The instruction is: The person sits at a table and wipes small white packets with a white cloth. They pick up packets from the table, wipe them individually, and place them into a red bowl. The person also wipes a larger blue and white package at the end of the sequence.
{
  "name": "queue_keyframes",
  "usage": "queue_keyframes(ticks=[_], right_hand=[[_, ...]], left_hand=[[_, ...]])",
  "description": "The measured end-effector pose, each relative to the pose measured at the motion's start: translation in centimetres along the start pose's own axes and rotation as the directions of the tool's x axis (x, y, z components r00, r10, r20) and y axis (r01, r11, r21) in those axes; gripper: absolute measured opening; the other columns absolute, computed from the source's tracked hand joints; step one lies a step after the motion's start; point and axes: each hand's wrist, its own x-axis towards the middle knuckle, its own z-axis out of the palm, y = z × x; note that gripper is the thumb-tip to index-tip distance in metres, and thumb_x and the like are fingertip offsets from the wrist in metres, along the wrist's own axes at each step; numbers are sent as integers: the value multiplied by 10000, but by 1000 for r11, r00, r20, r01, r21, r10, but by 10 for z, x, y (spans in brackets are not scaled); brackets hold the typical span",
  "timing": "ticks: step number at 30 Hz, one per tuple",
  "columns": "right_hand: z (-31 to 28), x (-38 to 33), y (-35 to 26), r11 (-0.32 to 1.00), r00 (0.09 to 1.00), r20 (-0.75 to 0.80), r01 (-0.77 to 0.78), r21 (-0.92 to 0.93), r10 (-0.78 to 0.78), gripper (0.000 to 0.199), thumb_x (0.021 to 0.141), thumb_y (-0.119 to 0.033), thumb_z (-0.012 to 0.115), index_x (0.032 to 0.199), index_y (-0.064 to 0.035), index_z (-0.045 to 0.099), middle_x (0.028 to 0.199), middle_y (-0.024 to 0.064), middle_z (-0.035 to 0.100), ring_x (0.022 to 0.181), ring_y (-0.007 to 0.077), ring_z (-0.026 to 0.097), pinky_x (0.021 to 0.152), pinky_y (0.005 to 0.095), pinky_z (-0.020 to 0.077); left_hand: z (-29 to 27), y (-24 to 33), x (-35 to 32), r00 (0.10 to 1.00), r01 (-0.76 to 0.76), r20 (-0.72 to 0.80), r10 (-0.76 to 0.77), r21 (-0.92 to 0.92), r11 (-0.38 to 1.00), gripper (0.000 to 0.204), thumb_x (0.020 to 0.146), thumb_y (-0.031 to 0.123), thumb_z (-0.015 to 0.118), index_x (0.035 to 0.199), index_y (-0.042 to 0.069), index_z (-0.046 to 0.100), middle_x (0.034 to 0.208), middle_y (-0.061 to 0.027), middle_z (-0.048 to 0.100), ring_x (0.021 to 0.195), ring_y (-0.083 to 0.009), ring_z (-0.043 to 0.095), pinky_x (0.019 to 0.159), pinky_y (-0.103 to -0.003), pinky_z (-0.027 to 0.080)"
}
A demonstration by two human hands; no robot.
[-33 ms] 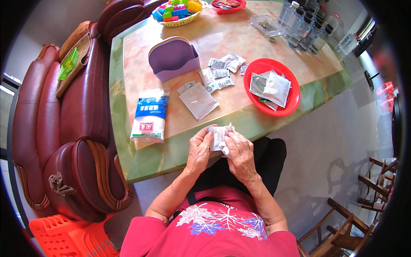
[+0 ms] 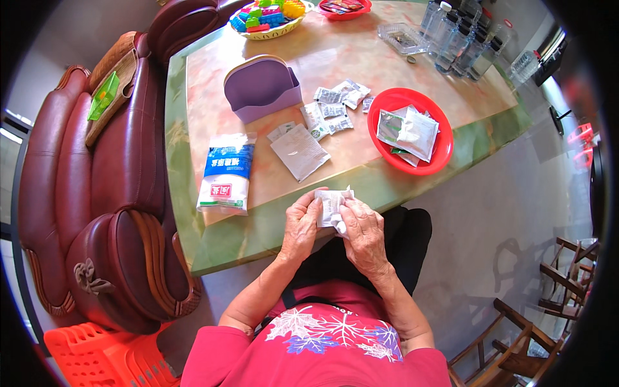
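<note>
Near the front edge of the table, a small white sachet (image 2: pixel 331 209) is held between both hands. My left hand (image 2: pixel 302 222) pinches its left side with thumb and fingers, while my right hand (image 2: pixel 365 233) is closed on its right side, where the paper looks crumpled. Beyond them lies a flat, larger white packet (image 2: pixel 300 153). Several small printed sachets (image 2: pixel 333 111) are scattered behind it. To the right, a red oval plate (image 2: pixel 445 153) bears several white and green packets (image 2: pixel 418 137). A blue-and-white plastic bag of white contents (image 2: pixel 225 173) rests at the left.
An open purple container (image 2: pixel 271 106) stands on the green-edged table (image 2: pixel 225 248). At the back are a basket of coloured blocks (image 2: pixel 274 33), a clear tray (image 2: pixel 403 39) and several plastic bottles (image 2: pixel 454 45). A maroon sofa (image 2: pixel 126 148) borders the left; wooden stools (image 2: pixel 516 348) stand lower right.
</note>
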Motion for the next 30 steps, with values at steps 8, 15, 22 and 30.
queue_keyframes(ticks=[8,15,22,30], right_hand=[[9,40,20,995,998,24,-49,-89,52,512,728,-66,662,1230,-16,572,1217,112,578,1156,289,510,964,419,374],[-4,-1,7,993,994,-27,109,35,-109,430,769,-81,671,1190,-21,604,1242,118,578,1159,308,524,961,419,392],[-20,15,9,926,997,-60,-24,377,51,521,709,71,647,1219,-19,583,1181,147,598,1106,350,539,952,437,418],[13,48,-6,949,997,-12,78,305,-78,397,725,0,664,1115,-67,635,1187,88,622,1141,296,554,975,414,378]], left_hand=[[4,2,2,1000,18,-9,-18,1,1000,279,1028,152,462,1239,6,573,1015,-31,666,881,-79,644,751,-251,566],[1,0,1,1000,-1,12,1,1,1000,278,1032,132,442,1245,2,564,1065,-62,666,920,-122,661,794,-300,586],[3,4,1,998,58,-4,-58,9,998,292,1022,164,460,1230,-4,578,1080,-88,678,912,-157,689,796,-326,591],[-1,19,2,984,177,19,-178,-248,953,390,1035,386,431,1140,34,563,913,-33,622,813,-123,629,707,-298,548]])
